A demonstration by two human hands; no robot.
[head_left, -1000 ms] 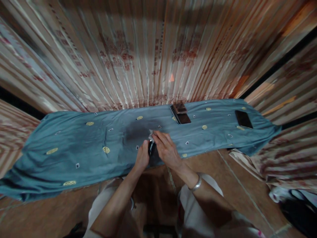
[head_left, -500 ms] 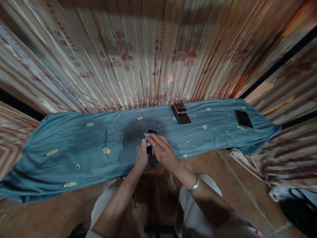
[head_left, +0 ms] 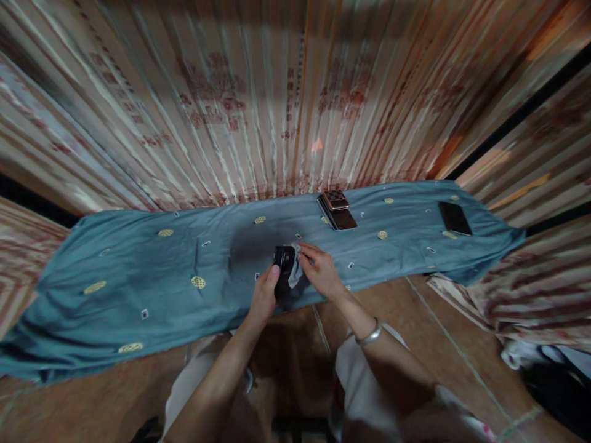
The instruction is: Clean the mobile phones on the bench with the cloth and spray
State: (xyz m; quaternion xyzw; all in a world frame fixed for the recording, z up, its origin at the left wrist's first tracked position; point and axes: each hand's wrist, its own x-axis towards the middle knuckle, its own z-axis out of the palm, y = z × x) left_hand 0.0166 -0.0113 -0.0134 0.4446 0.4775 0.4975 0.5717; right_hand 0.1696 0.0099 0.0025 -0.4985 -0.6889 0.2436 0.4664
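My left hand point(head_left: 265, 291) is closed round the left side of a black phone point(head_left: 284, 277), its thumb lying along the edge. A small square patch, perhaps the camera, shows near the phone's top. My right hand point(head_left: 322, 271) pinches a small pale grey cloth point(head_left: 294, 263), which hangs against the phone's right edge. The phone is held over the front edge of a blue-green cloth cover point(head_left: 231, 277). Part of its lower end is in shadow and hard to make out.
Farther back on the cover lies a stack of dark phones point(head_left: 344, 220), topped by a checkered brown one point(head_left: 335, 198). Another dark flat device point(head_left: 455, 218) lies at the right end. Patterned curtains point(head_left: 258, 111) hang close behind, and dark poles cross both sides.
My right hand has moved right, from across the phone's top to its right edge, taking the cloth along. More of the phone's dark face now shows. My left hand stays on the phone.
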